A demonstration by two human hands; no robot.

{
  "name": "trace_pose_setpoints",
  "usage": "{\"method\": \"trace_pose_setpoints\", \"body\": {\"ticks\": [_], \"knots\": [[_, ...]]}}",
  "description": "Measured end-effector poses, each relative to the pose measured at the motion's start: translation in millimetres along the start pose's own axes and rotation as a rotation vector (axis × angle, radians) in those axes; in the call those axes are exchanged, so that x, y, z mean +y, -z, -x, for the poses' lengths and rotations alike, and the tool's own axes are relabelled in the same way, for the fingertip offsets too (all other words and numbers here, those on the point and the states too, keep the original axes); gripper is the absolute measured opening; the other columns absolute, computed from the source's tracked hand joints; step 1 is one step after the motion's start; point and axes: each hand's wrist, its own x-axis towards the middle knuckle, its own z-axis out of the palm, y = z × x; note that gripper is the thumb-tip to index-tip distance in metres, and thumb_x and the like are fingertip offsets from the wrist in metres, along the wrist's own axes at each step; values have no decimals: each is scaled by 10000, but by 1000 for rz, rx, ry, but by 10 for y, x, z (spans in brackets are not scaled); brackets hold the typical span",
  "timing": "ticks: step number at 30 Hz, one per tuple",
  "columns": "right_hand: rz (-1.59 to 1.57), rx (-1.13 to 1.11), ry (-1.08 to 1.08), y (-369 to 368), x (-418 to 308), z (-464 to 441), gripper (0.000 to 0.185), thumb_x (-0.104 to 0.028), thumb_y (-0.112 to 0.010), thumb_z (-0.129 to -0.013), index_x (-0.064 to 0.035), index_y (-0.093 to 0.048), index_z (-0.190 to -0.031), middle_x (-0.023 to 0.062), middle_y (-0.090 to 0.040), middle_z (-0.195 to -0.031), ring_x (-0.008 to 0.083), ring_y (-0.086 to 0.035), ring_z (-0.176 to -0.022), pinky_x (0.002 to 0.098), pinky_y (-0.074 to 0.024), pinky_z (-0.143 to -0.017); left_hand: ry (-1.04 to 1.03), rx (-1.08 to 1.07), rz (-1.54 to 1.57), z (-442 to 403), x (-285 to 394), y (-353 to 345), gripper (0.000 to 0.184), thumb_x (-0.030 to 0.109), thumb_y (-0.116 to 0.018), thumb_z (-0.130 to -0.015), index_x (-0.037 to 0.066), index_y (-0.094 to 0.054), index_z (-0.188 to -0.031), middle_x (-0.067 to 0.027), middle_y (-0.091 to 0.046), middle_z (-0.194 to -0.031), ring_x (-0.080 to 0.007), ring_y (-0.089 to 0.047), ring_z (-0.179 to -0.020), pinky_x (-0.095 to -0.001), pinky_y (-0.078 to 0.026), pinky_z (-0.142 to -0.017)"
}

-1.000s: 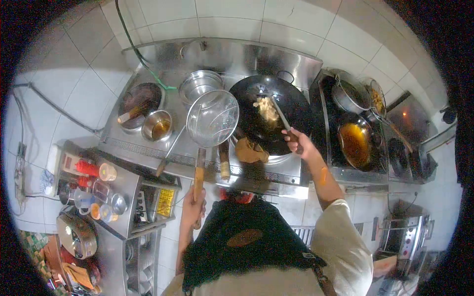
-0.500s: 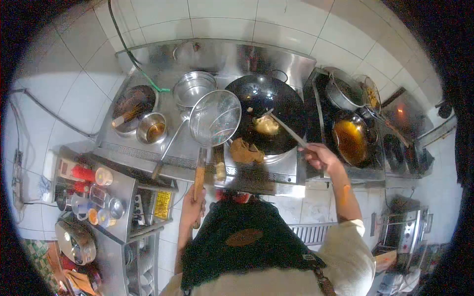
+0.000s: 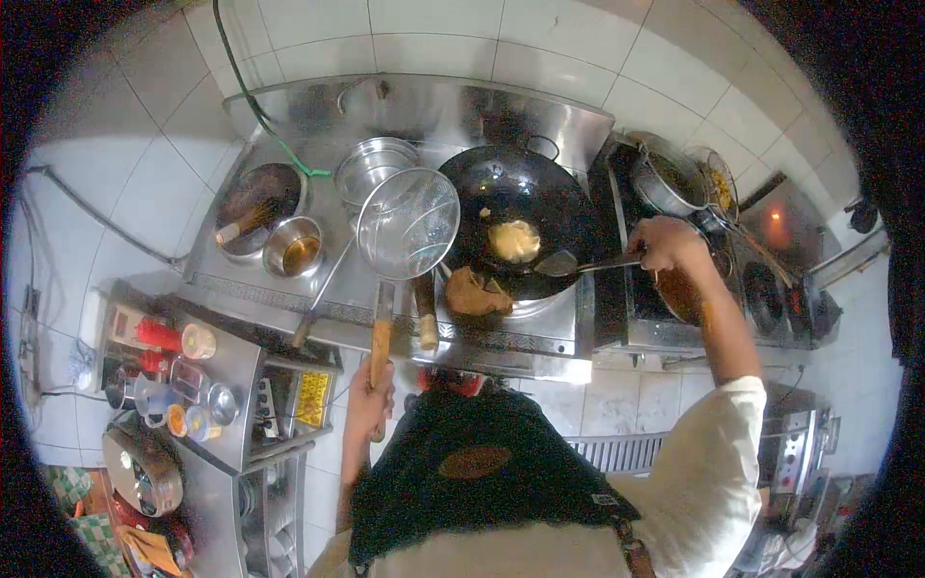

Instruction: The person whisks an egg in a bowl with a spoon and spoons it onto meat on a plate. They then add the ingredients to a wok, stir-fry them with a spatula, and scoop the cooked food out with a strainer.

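Note:
My left hand (image 3: 370, 401) is wrapped round the wooden handle of a round wire-mesh strainer (image 3: 409, 223), held up over the steel stove top. In my right hand (image 3: 673, 245) is the handle of a metal ladle (image 3: 558, 263), whose bowl hangs at the lower right side of a large black wok (image 3: 525, 178). A pale yellow mass (image 3: 514, 242), perhaps egg, lies at the wok's bottom, apart from the ladle. A folded brown cloth (image 3: 477, 292) touches the wok's near-left rim.
Left on the stove are a steel pot (image 3: 374, 166), a small pot of brown liquid (image 3: 294, 247) and a pan with a bamboo brush (image 3: 256, 223). Another pot (image 3: 669, 180) stands right. Seasoning containers fill the side shelf (image 3: 236, 380).
My right hand has moved right and up, drawing the ladle away from the yellow mass to the wok's right side. The strainer has shifted slightly left.

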Motion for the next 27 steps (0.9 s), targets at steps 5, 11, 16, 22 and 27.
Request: {"method": "trace_pose_setpoints", "body": {"ticks": [5, 11, 16, 22, 27], "knots": [[18, -49, -80, -519, -102, -658, 295, -156, -638, -758, -116, -734, -1034, 164, -732, -964, 289, -721, -929, 415, -586, -803, -23, -40, 3, 38, 7, 5, 237, 258, -602, -992, 91, -539, -1149, 26, -469, -613, -52, -419, -412, -218, -340, -346], [51, 225, -129, -303, -497, -330, 283, -214, -671, -771, -144, -733, -1038, 160, -720, -1055, 335, -703, -983, 465, -578, -836, -20, 3, 36, 78, -11, 46, 292, 319, -637, -976, 93, -547, -1138, 32, -477, -600, -57, -446, -413, -217, -369, -349], [96, 106, 103, -96, -84, -213, 289, -258, -708, -811, -268, -745, -1098, 121, -730, -855, 273, -726, -795, 397, -576, -722, 4, 29, 50, 83, -92, 83, 310, 299, -639, -974, 104, -547, -1196, 27, -482, -612, -57, -428, -412, -224, -356, -347], [-435, -232, -143, -535, -143, -484, 385, -244, -659, -852, -251, -691, -1236, 55, -631, -604, 155, -591, -485, 312, -511, -479, -20, 42, 48, 139, -76, 111, 279, 302, -640, -973, 107, -548, -1150, 29, -480, -610, -55, -424, -413, -223, -354, -350], [-77, 374, -64, -1008, -535, -674, 355, -238, -670, -807, -286, -725, -1154, 150, -730, -964, 325, -718, -908, 449, -593, -794, -22, 58, 64, 109, -148, 111, 281, 310, -640, -973, 109, -550, -1146, 29, -479, -611, -56, -425, -413, -226, -354, -350]]}}
